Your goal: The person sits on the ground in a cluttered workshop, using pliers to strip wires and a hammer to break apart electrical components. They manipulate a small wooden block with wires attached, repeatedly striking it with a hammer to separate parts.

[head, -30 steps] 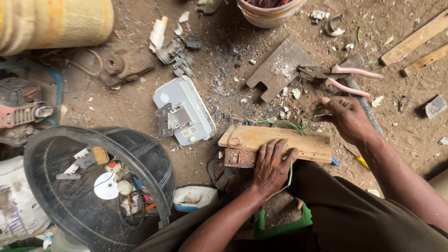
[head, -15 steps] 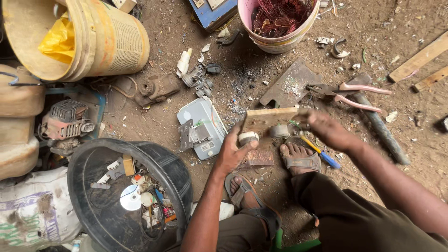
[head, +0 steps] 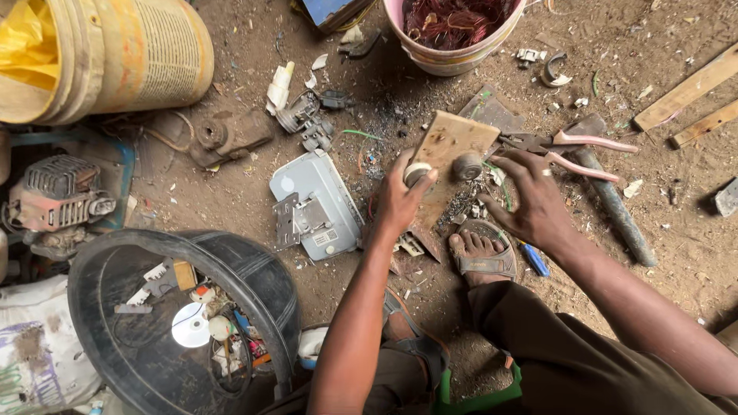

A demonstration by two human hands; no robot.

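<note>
Head view: the wooden block [head: 448, 146] now stands tilted up off the dirt, where half a second ago it lay flatter; left hand [head: 401, 201] curls closed around a small pale roll [head: 417, 172] pressed at the block's near edge, likely steadying it; right hand [head: 530, 200] hovers fingers spread, gripping nothing, beside a round metal piece [head: 467, 166]; pliers [head: 565, 147] lie just beyond.

Even soft daylight, faint shadows, sharp centre, slight wide-angle edge distortion.

Tan wooden board [head: 450, 142]; pink-handled pliers [head: 573, 150]; grey metal box [head: 315, 204]; pink bucket [head: 453, 50].
</note>
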